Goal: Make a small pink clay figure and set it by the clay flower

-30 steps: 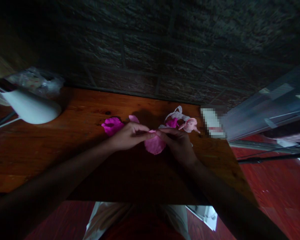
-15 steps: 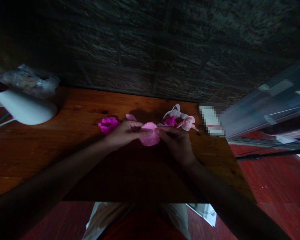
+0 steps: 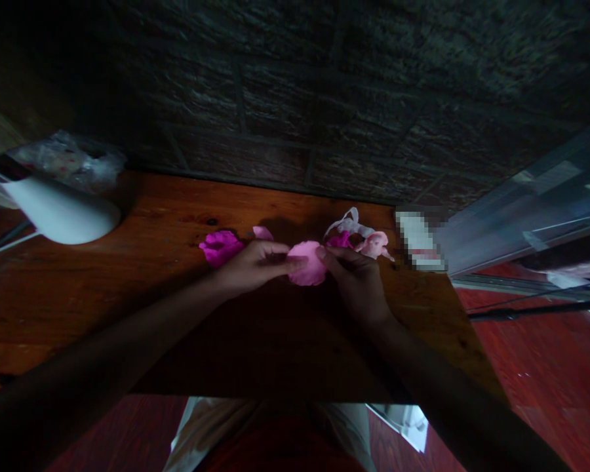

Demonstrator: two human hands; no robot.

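Observation:
Between my two hands is a thin, roundish pink sheet of what looks like modelling clay [image 3: 307,274], held above the wooden table. My left hand [image 3: 253,265] pinches its left edge, thumb on top and fingers behind. At the upper right edge, my right hand [image 3: 354,275] grips it with thumb and fingertips. A magenta piece with a ragged edge [image 3: 219,248] lies left of my left hand, and a small pink piece [image 3: 263,233] sits just behind that hand. Beyond my right hand lie another magenta lump [image 3: 340,240], a pale pink lump [image 3: 373,244] and a whitish looped strip [image 3: 350,219].
A white lamp-like object [image 3: 66,211] and a crumpled clear plastic bag [image 3: 73,160] stand at the table's left. A blurred-out white item [image 3: 419,241] lies at the back right corner, beside a translucent panel [image 3: 516,210]. A dark stone-patterned wall [image 3: 285,98] rises behind the wooden table [image 3: 147,223].
The pink sheet has tilted up from hanging below my fingertips to facing me more fully. My thumbs have shifted apart along its edge. The view swung slightly and came back.

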